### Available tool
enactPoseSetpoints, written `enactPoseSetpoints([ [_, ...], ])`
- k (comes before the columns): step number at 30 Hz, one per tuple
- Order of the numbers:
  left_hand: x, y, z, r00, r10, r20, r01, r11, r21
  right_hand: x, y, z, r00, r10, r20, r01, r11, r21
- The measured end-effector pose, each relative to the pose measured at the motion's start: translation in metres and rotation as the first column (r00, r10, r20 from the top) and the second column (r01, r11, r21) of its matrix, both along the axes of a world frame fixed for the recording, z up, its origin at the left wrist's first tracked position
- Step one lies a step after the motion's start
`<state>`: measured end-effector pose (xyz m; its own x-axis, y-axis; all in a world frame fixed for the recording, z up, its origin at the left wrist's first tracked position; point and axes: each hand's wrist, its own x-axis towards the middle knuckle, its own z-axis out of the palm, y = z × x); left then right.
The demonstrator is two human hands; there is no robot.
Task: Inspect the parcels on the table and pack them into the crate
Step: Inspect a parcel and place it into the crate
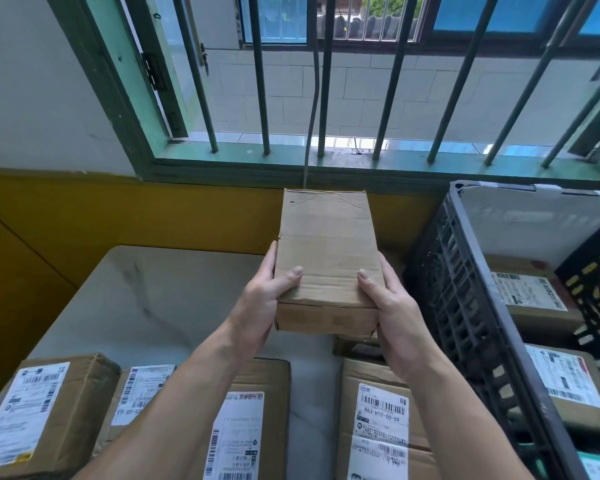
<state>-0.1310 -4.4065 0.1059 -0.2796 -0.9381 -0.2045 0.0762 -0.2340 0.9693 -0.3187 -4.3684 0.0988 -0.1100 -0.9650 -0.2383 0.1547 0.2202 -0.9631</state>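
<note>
I hold a plain brown cardboard parcel up above the table, its unlabelled face toward me. My left hand grips its near left edge, thumb on top. My right hand grips the near right edge the same way. The black slatted plastic crate stands at the right and holds several labelled parcels. On the pale table near me lie several labelled brown parcels, among them one at the left and one at the right.
A barred window with a green frame runs along the wall behind the table. A yellow lower wall lies beyond the table's far edge. A large white parcel leans at the crate's back.
</note>
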Motion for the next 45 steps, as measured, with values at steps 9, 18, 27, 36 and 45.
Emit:
enactPoseSetpoints([
  [9,-0.005,-0.002,-0.008,0.999,0.030,-0.046,-0.027,0.998,0.065,-0.009,-0.005,-0.002,0.997,0.072,0.018,-0.072,0.997,-0.007],
  [18,-0.013,-0.010,-0.009,0.987,0.158,0.032,-0.160,0.983,0.087,0.001,-0.002,-0.008,1.000,-0.026,-0.018,0.026,1.000,-0.004],
  [27,-0.022,0.002,-0.004,0.981,0.192,0.031,-0.193,0.981,0.024,-0.002,-0.007,-0.001,0.998,-0.020,-0.054,0.022,0.999,0.048],
  [36,-0.019,-0.004,0.001,0.989,0.145,0.018,-0.146,0.989,0.028,0.002,-0.004,-0.007,0.996,-0.061,-0.064,0.062,0.998,0.015],
  [45,-0.016,-0.004,0.004,0.976,0.188,0.112,-0.185,0.982,-0.041,0.008,-0.001,-0.009,0.987,-0.087,-0.133,0.084,0.996,-0.028],
])
